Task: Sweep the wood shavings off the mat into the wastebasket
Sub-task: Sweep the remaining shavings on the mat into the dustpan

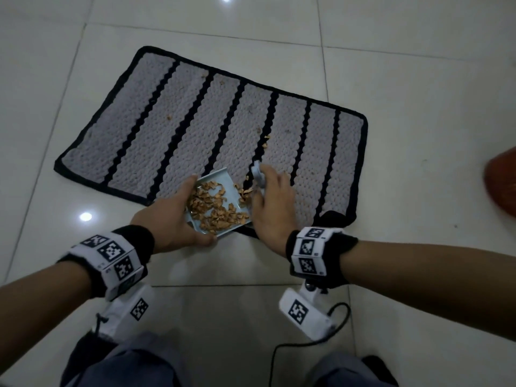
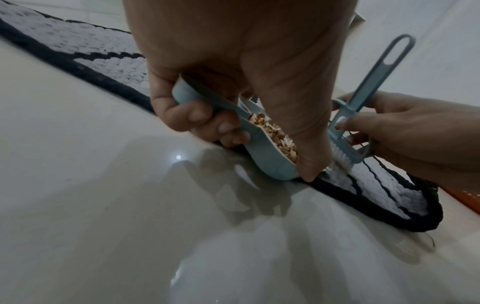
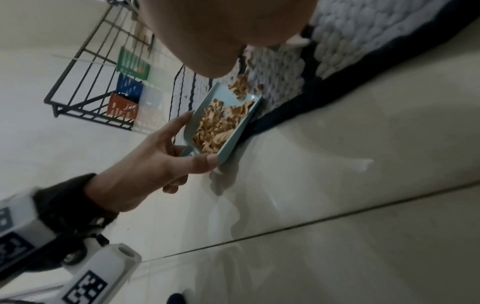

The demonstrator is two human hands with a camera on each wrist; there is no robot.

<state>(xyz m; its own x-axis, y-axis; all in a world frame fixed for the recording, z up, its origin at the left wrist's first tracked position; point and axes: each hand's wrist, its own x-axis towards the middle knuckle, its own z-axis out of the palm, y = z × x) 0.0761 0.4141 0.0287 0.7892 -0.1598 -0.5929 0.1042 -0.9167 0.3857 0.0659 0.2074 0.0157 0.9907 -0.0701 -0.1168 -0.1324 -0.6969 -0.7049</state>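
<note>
A grey mat [image 1: 195, 121] with black stripes lies on the tiled floor. My left hand [image 1: 170, 216] grips a small light-blue dustpan [image 1: 223, 185] at the mat's near edge; it is heaped with brown wood shavings [image 1: 215, 208]. My right hand [image 1: 272, 202] holds a small blue brush [image 2: 363, 107] just right of the pan, bristles down on the mat. A few shavings [image 1: 265, 141] remain scattered on the mat. The left wrist view shows the dustpan [image 2: 259, 156] from the side. The right wrist view shows the pan [image 3: 228, 123] with loose shavings [image 3: 241, 86] at its lip. An orange wastebasket [image 1: 502, 185] sits at the right edge.
Glossy beige floor tiles [image 1: 418, 65] surround the mat. The mat's near right corner [image 1: 335, 222] is folded up. A black wire rack [image 3: 98, 67] with coloured boxes stands beyond the mat. My knees [image 1: 134, 364] and a black cable [image 1: 307, 342] are at the bottom.
</note>
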